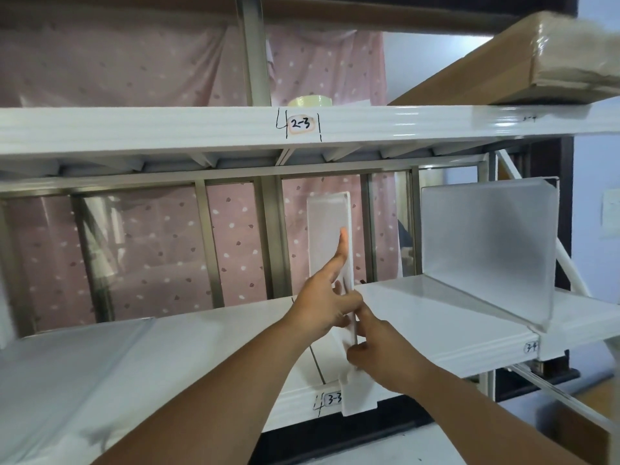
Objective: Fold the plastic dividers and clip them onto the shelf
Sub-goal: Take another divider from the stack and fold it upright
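A frosted plastic divider (327,226) stands upright on the white shelf (214,330), seen almost edge-on, with its front tab hanging over the shelf lip beside the "3-3" label. My left hand (323,297) presses flat against its left face, index finger stretched up along the panel. My right hand (375,347) pinches the divider's lower front edge from the right. A second divider (486,243) stands upright at the right, clipped over the shelf edge. A flat translucent sheet (67,367) lies on the shelf at left.
The upper shelf beam (201,127) labelled "2-3" runs overhead, carrying a tape roll (309,101) and a long cardboard box (523,65) at the right. Metal uprights and a pink dotted cloth (161,243) back the bay. A lower surface lies below the shelf.
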`<state>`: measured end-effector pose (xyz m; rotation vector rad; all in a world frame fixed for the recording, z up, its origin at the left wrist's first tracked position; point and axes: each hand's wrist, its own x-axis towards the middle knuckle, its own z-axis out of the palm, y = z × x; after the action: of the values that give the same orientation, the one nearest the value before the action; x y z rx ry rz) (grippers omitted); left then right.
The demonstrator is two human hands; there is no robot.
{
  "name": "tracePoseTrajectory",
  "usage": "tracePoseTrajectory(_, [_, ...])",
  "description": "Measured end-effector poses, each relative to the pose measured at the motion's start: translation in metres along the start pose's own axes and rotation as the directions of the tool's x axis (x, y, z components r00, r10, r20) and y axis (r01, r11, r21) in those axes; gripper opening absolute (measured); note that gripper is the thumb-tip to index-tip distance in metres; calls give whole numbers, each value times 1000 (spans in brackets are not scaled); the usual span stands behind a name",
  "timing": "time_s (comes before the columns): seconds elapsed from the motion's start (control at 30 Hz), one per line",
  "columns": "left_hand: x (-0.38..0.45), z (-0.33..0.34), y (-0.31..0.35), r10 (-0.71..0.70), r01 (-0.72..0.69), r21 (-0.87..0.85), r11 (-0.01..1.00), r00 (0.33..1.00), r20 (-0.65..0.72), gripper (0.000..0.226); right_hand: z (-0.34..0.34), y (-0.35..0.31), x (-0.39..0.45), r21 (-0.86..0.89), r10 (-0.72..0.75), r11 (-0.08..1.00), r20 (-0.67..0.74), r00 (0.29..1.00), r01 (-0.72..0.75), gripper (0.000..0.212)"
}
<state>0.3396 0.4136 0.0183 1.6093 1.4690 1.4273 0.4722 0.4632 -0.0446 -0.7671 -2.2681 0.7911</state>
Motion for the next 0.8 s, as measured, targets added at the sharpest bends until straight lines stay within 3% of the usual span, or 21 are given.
tracePoseTrajectory(0.37, [6, 0, -19, 38, -37, 28, 999, 999, -28, 114, 11, 8, -7, -80, -25, 997, -58, 998, 21, 79])
tracePoseTrajectory(0.8, [-15, 3, -25, 2, 0, 48, 999, 998, -55, 109, 7, 4, -14, 41, 37, 999, -59, 998, -35, 72])
